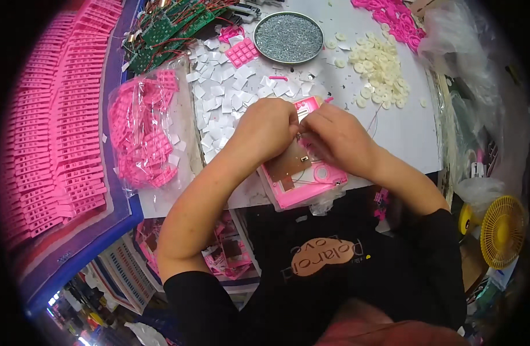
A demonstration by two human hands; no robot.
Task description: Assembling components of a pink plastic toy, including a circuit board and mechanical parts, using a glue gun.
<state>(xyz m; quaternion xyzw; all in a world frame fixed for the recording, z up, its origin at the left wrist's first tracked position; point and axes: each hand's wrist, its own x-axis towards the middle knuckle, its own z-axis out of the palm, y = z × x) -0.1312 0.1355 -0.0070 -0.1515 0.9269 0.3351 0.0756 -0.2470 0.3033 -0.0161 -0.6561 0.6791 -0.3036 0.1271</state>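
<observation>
A pink plastic casing [297, 199] lies at the table's near edge, with a brown circuit board [288, 164] and thin wires inside it. My left hand [269, 128] is over the casing's far left part, fingers curled into a pinch. Close beside it, my right hand [341, 138] bends over the far right part, its fingertips pressed together. Whatever the fingertips hold is small and hidden by the hands. Clear plastic film [327, 202] sticks out under the casing's near edge.
Beyond my hands are scattered white square pieces [222, 95], a round tin of small metal screws [289, 37] and cream discs [383, 72]. Green circuit boards [173, 29] pile up far left. Bagged pink keypads [144, 130] and stacked pink parts [57, 115] lie left. A yellow fan [503, 232] stands right.
</observation>
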